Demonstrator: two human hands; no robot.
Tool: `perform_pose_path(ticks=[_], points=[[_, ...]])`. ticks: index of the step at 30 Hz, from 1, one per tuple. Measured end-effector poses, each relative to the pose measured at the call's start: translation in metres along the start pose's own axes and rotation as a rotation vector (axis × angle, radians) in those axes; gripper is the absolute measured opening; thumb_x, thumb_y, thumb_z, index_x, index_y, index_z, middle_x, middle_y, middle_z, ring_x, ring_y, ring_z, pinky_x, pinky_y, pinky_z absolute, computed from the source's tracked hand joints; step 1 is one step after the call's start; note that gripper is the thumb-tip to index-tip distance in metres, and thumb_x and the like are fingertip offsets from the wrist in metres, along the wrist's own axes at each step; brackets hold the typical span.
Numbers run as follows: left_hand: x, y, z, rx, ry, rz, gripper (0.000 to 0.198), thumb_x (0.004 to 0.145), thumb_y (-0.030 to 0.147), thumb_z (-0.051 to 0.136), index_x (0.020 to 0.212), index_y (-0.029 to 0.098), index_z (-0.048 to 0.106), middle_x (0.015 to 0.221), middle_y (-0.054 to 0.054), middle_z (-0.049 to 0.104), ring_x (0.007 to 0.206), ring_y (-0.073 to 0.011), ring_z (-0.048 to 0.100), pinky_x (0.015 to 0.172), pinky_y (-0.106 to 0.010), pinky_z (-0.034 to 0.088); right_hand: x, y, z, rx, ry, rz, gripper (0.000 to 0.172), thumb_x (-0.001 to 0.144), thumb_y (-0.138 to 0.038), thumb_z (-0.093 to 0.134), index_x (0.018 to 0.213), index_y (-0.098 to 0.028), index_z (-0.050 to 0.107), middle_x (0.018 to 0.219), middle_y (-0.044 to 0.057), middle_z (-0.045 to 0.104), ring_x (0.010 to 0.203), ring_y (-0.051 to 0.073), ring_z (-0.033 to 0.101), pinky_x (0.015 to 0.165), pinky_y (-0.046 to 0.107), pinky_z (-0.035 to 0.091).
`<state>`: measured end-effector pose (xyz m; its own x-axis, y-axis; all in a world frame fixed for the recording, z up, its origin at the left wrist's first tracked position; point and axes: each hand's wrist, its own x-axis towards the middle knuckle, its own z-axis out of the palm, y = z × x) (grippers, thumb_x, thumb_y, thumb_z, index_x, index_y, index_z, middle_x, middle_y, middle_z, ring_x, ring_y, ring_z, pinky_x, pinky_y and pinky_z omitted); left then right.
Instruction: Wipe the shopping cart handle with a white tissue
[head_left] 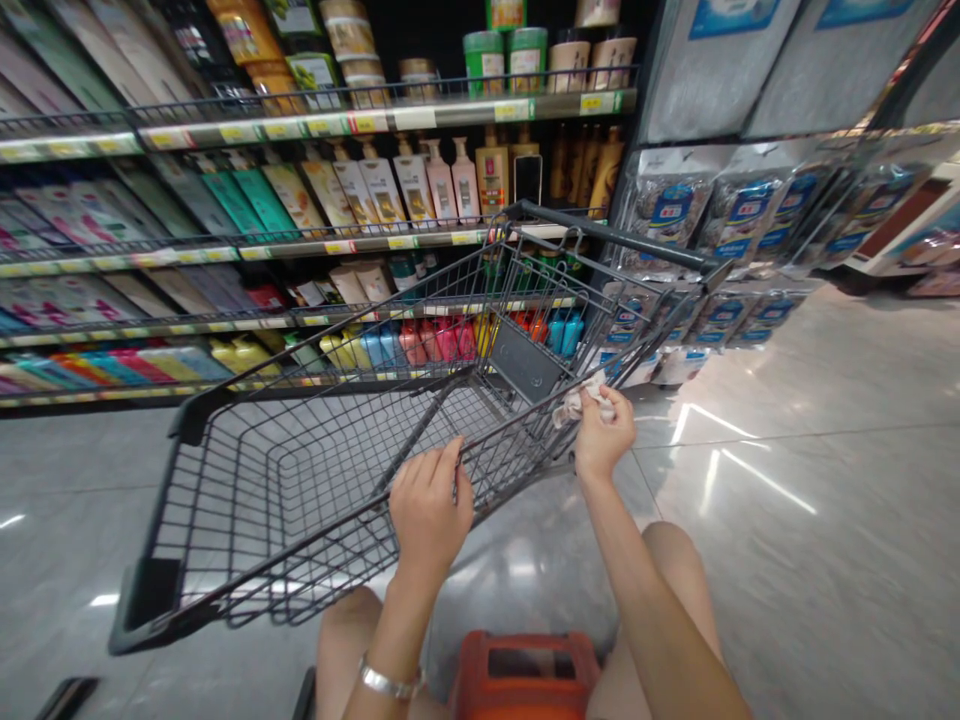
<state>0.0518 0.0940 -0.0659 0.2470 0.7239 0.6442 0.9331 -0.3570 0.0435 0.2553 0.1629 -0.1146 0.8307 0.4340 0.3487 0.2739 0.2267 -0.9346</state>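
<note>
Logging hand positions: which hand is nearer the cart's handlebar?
Right. The right hand, holding a crumpled cloth at the near side of the cart, is below the handlebar in the picture; the left hand is on the same side, farther away toward the front.

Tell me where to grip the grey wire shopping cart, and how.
Grip the grey wire shopping cart by its straight, dark-grey handle bar, probably best from above at the right-hand end: the bar crosses that end, raised and bare.
</note>
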Motion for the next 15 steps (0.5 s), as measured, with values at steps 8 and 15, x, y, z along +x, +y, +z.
perform_pose_path(ticks=[8, 15], points=[[0.000, 0.002, 0.001, -0.020, 0.005, -0.045, 0.024, 0.085, 0.019, 0.049, 0.106, 0.015, 0.060, 0.077, -0.004, 0.066, 0.073, -0.0198, 0.057, 0.070, -0.032, 0.041, -0.018, 0.004, -0.010, -0.066, -0.229, -0.185, 0.023, 0.085, -0.029, 0.047, 0.099, -0.016, 0.061, 0.116, 0.014, 0.054, 0.113, 0.021, 0.050, 0.096, 0.038, 0.039], [0.002, 0.004, 0.000, -0.024, 0.017, -0.042, 0.024, 0.083, 0.019, 0.052, 0.105, 0.015, 0.060, 0.075, -0.004, 0.065, 0.072, -0.0202, 0.056, 0.070, -0.032, 0.042, -0.040, 0.004, -0.001, 0.013, -0.152, -0.019, 0.013, 0.073, -0.025, 0.058, 0.085, -0.019, 0.058, 0.099, 0.006, 0.055, 0.099, 0.019, 0.055, 0.091, 0.036, 0.042]])
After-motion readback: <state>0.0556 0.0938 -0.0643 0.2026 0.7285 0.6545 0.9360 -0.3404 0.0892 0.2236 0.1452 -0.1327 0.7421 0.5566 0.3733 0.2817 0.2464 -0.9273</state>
